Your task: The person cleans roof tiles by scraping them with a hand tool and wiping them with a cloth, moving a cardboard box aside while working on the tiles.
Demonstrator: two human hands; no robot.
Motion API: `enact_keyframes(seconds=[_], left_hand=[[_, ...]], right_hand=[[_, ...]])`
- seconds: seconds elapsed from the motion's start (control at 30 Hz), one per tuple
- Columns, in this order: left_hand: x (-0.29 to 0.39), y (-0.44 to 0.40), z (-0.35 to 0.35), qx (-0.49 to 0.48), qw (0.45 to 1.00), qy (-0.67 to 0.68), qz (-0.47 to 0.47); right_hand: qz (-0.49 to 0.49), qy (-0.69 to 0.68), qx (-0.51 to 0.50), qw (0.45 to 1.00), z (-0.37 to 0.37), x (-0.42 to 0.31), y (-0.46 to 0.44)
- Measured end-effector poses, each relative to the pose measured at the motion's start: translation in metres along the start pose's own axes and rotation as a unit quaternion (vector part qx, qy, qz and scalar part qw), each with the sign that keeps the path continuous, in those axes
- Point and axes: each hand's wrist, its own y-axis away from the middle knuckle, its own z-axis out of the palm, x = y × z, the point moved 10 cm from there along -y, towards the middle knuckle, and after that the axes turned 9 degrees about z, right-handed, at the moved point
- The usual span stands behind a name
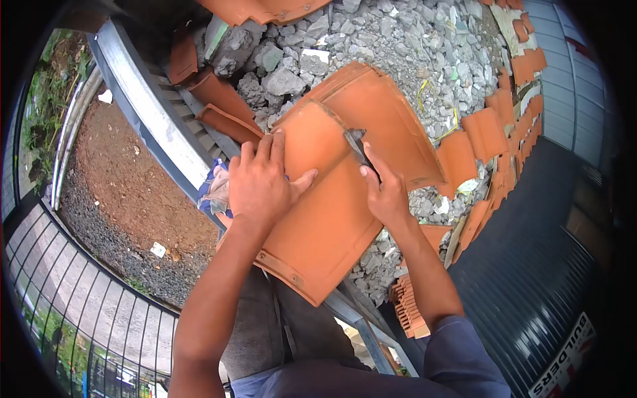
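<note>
An orange roof tile [325,219] lies tilted in front of me, its lower corner above my legs. My left hand [261,179] rests on its left part, fingers stretched and thumb spread, pressing against the surface. In my right hand [388,192] is a metal hand tool [358,142] with a dark handle; its grey head touches or hovers just over the tile's upper right edge. Its exact kind I cannot make out. Beneath and behind this tile are other stacked roof tiles [391,119]. A crumpled blue and clear plastic wrapper [215,189] sits left of my left hand.
Grey broken rubble [398,40] spreads beyond the tiles. Loose roof tiles [484,132] line the right side, above dark corrugated roofing [511,259]. At left runs a metal gutter or beam [149,99], with a drop to reddish ground [133,166] and a wire fence [86,292].
</note>
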Motion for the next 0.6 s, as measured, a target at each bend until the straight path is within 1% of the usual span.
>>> enact_keyframes(seconds=[0.07,0.1,0.13,0.17,0.23,0.27,0.33,0.37,0.4,0.43,0.47,0.5,0.53,0.57,0.6], left_hand=[[-0.003,0.003,0.002,0.0,1.0,-0.005,-0.005],[0.001,0.005,0.004,-0.003,1.0,-0.01,0.003],[0.003,0.006,0.004,0.003,1.0,-0.009,0.008],[0.002,0.008,0.006,0.006,1.0,-0.01,0.005],[0.01,0.009,0.004,0.029,0.998,-0.008,0.053],[0.012,0.01,0.004,0.032,0.998,-0.01,0.059],[0.011,0.01,0.005,0.038,0.997,-0.011,0.065],[0.012,0.012,0.001,0.044,0.997,-0.014,0.065],[0.013,0.011,0.004,0.014,0.998,-0.008,0.055],[0.014,0.009,0.006,-0.011,0.999,-0.008,0.046],[0.016,0.011,0.008,0.007,0.998,-0.015,0.055],[0.02,0.012,0.006,0.008,0.998,-0.016,0.054],[0.021,0.015,0.007,0.036,0.997,-0.024,0.064],[0.026,0.013,0.003,0.046,0.995,-0.045,0.075],[0.027,0.015,0.002,0.041,0.996,-0.029,0.078]], right_hand=[[0.02,0.0,0.016,1.0,0.002,0.008,0.009],[0.026,0.005,0.008,1.0,0.006,0.004,-0.004],[0.055,0.017,-0.033,0.998,0.024,-0.001,-0.042],[0.083,0.027,-0.07,0.994,0.039,-0.004,-0.062],[0.072,0.021,-0.071,0.995,0.038,-0.012,-0.057],[0.063,0.016,-0.069,0.995,0.036,-0.017,-0.055],[0.064,0.033,-0.044,0.996,0.019,-0.001,-0.006],[0.036,0.024,-0.013,0.999,0.011,0.005,0.015],[0.005,0.014,0.019,1.0,0.001,0.005,0.026],[0.047,0.02,-0.005,0.999,0.003,0.009,0.021],[0.086,0.016,-0.016,0.996,0.006,0.009,0.012],[0.102,0.038,-0.025,0.994,0.013,0.009,0.0],[0.099,0.051,-0.017,0.994,0.022,0.009,-0.025],[0.12,0.078,-0.029,0.989,0.028,0.01,-0.039],[0.124,0.084,-0.012,0.989,0.032,0.01,-0.039]])
